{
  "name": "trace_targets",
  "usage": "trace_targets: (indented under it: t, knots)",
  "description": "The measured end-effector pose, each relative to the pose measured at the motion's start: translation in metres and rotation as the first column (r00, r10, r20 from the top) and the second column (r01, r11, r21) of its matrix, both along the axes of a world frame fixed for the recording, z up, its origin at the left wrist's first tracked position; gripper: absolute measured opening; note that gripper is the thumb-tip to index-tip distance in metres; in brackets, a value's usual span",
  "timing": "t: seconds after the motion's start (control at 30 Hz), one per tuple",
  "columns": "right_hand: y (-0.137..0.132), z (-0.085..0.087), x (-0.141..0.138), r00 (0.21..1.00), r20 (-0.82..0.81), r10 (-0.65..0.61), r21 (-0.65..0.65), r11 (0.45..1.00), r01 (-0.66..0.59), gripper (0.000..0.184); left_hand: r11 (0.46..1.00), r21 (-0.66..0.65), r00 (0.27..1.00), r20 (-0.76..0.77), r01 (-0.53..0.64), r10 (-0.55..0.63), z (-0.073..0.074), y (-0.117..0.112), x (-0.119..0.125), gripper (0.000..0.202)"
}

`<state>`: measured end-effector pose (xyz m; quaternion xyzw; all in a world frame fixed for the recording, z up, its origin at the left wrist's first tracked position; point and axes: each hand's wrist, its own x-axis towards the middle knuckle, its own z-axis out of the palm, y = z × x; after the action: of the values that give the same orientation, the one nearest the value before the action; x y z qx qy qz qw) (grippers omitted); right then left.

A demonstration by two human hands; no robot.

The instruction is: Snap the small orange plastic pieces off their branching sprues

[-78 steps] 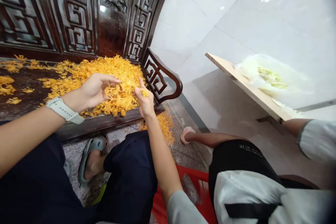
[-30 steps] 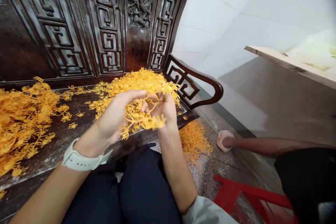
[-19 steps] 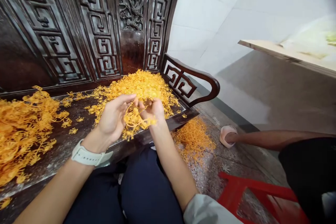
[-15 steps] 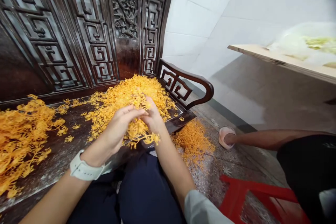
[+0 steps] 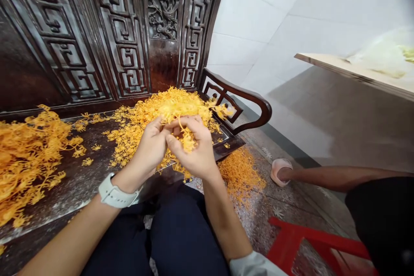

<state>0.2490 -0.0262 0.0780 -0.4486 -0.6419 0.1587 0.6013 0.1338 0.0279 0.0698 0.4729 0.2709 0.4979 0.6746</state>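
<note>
My left hand (image 5: 152, 143) and my right hand (image 5: 196, 148) meet in front of me over the bench seat. Fingers of both are closed on a branched bunch of yellow-orange plastic pieces (image 5: 188, 141). Some of it dangles under the right palm, and a strand sticks out beyond the right fingers. Behind the hands lies a heap of small loose claw-shaped yellow pieces (image 5: 129, 131). On the left of the seat, a tangled pile of yellow pieces still joined on thin runners (image 5: 30, 159) spreads out. My fingertips are partly hidden by the bunch.
The dark carved wooden bench (image 5: 163, 67) has a curved armrest (image 5: 263, 110) at its right end. On the floor is a pile of thin orange runners (image 5: 242, 172). Another person's leg (image 5: 317, 177), a red stool (image 5: 287, 241) and a board (image 5: 339, 64) bearing a plastic bag are at right.
My right hand has turned, its fingers now curled over the bunch against my left hand. A strand swings out to the right. The view has shifted slightly.
</note>
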Motion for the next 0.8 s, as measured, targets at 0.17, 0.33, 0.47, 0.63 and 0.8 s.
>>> trace_targets:
  t: [0.17, 0.33, 0.47, 0.63, 0.8]
  knots:
    - [-0.001, 0.002, -0.001, 0.825, -0.54, 0.168, -0.005, 0.979, -0.203, 0.032, 0.986, 0.16, 0.994, -0.097, -0.035, 0.051, 0.005, 0.004, -0.011, 0.022]
    - [-0.004, -0.013, -0.012, 0.875, -0.47, 0.115, -0.015, 0.99, -0.138, 0.052, 0.983, 0.051, 0.984, -0.014, -0.178, 0.179, 0.009, 0.005, -0.015, 0.016]
    - [-0.003, -0.018, -0.022, 0.952, -0.302, 0.044, -0.072, 0.995, -0.069, 0.053, 0.987, 0.05, 0.987, -0.048, -0.15, 0.152, 0.01, 0.002, -0.015, 0.021]
    - [0.013, -0.025, -0.022, 0.878, -0.425, -0.218, -0.01, 0.972, 0.237, 0.047, 0.968, 0.25, 0.991, -0.115, -0.031, 0.062, 0.018, -0.003, -0.028, 0.027]
    - [0.014, -0.034, -0.021, 0.913, -0.346, -0.216, 0.009, 0.972, 0.233, 0.037, 0.987, 0.155, 0.995, -0.091, -0.035, 0.05, 0.023, -0.007, -0.033, 0.031]
